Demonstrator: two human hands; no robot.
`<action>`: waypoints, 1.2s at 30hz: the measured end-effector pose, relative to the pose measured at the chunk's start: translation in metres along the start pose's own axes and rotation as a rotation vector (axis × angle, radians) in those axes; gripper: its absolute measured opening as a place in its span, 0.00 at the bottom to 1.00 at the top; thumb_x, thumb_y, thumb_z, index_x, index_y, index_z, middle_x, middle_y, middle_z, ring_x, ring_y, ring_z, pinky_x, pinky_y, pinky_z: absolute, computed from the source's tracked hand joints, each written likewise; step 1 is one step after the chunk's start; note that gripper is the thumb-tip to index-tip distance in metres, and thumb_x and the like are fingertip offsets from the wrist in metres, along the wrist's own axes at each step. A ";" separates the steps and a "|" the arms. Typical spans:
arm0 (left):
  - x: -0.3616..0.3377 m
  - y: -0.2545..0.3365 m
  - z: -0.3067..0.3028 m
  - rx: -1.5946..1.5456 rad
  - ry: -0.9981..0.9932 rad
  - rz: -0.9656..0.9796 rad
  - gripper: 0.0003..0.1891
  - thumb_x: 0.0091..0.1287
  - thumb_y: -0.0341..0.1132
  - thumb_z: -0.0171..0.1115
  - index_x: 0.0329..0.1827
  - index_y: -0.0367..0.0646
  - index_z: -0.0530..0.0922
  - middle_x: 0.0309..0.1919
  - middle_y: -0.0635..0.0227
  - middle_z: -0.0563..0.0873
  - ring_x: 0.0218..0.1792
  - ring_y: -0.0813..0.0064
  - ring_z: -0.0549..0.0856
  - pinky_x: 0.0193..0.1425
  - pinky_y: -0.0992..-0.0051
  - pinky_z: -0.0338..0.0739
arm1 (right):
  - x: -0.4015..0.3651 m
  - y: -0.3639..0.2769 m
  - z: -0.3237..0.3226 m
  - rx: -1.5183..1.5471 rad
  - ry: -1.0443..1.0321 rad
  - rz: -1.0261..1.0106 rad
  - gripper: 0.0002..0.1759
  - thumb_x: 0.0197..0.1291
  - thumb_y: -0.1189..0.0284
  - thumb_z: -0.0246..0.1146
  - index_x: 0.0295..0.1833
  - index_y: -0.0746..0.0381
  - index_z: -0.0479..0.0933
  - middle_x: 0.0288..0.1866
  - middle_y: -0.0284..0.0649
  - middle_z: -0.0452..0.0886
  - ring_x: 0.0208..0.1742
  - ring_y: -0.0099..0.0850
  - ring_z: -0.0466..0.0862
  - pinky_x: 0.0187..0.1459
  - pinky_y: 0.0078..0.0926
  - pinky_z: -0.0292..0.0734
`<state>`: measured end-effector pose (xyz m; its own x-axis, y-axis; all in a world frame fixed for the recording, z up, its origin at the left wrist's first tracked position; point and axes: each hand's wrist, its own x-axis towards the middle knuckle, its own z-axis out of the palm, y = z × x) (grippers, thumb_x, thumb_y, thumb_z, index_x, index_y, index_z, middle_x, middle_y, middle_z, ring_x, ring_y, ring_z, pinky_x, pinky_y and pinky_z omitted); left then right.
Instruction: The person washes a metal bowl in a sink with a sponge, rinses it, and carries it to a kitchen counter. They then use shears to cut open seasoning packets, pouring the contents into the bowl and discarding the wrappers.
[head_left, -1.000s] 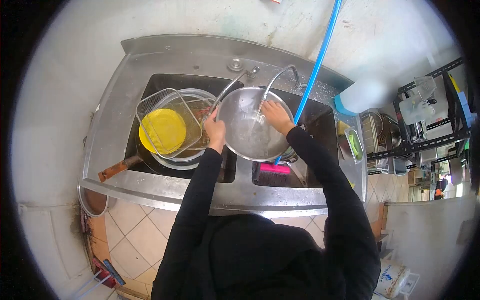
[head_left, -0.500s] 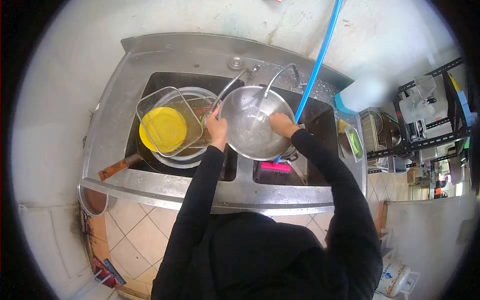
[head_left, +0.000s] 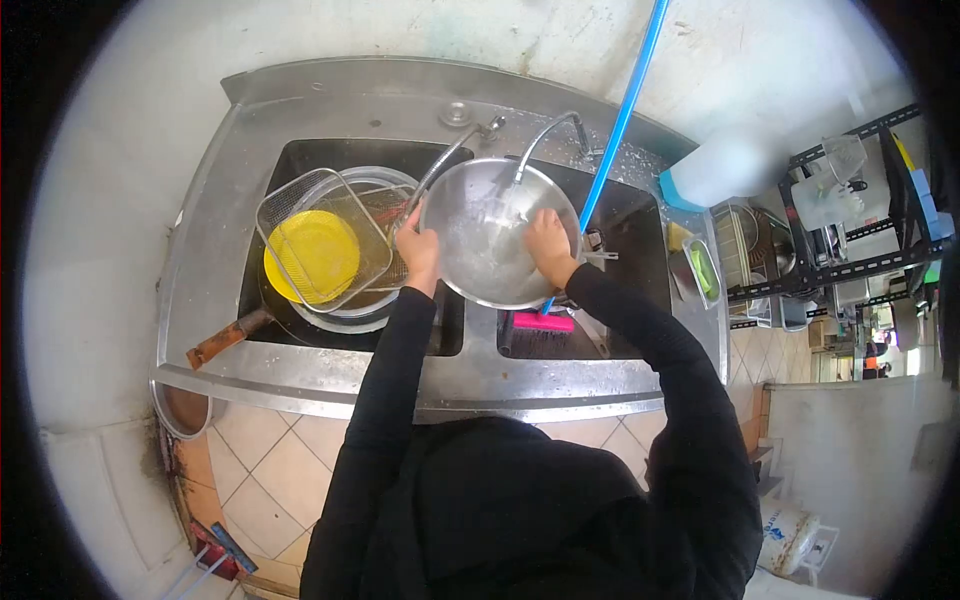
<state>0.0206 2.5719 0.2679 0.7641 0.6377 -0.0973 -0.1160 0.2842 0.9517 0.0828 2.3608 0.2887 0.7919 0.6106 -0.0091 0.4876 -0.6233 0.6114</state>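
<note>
A large shiny metal bowl (head_left: 465,265) is tilted over the divider between two sinks. My left hand (head_left: 418,252) grips its left rim, thumb on the inside. Inside the bowl, my right hand (head_left: 547,247) lies against the right part of the inner wall with its fingers stretched out; I see nothing in it. A curved faucet (head_left: 545,135) reaches over the far rim, and water runs into the bowl from it. A second faucet (head_left: 450,158) curves down close to my left hand.
In the left sink, a yellow plate (head_left: 320,262) and a wire basket (head_left: 270,213) rest on other pans. A wooden handle (head_left: 225,338) sticks out leftward. The blue pole (head_left: 628,105) of a pink brush (head_left: 543,322) crosses the right sink. A jug (head_left: 700,180) stands behind.
My right hand has gone from a closed-looking shape to stretched fingers inside the bowl. My left hand keeps its hold on the rim. The whole view has shifted slightly.
</note>
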 end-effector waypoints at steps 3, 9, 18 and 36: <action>-0.006 0.008 0.000 0.028 0.033 -0.049 0.30 0.45 0.14 0.44 0.53 0.37 0.80 0.46 0.58 0.84 0.47 0.71 0.82 0.54 0.79 0.71 | 0.003 0.000 -0.001 -0.121 0.155 0.004 0.12 0.51 0.70 0.55 0.37 0.64 0.80 0.37 0.43 0.73 0.46 0.37 0.72 0.44 0.29 0.70; -0.007 0.007 0.002 0.038 0.034 0.007 0.29 0.46 0.14 0.44 0.53 0.37 0.80 0.46 0.59 0.84 0.47 0.72 0.82 0.54 0.79 0.71 | 0.003 0.000 0.005 0.006 0.093 0.035 0.12 0.53 0.69 0.57 0.38 0.63 0.79 0.38 0.43 0.74 0.47 0.38 0.72 0.48 0.32 0.71; -0.002 0.001 0.002 0.092 0.020 0.049 0.28 0.47 0.15 0.45 0.53 0.37 0.80 0.46 0.60 0.84 0.48 0.73 0.82 0.55 0.78 0.71 | -0.002 -0.009 -0.003 0.530 -0.236 -0.228 0.17 0.45 0.76 0.63 0.43 0.70 0.77 0.44 0.52 0.74 0.54 0.49 0.73 0.49 0.42 0.77; -0.012 0.019 0.001 0.037 0.017 0.017 0.29 0.46 0.15 0.46 0.53 0.36 0.79 0.43 0.58 0.85 0.43 0.72 0.83 0.52 0.78 0.72 | 0.004 -0.027 0.012 0.871 -0.245 -0.271 0.07 0.46 0.75 0.59 0.28 0.69 0.79 0.28 0.58 0.80 0.34 0.51 0.83 0.39 0.44 0.77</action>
<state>0.0098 2.5685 0.2878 0.7514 0.6543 -0.0857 -0.1047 0.2464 0.9635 0.0772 2.3739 0.2629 0.6182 0.7302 -0.2909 0.6911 -0.6813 -0.2414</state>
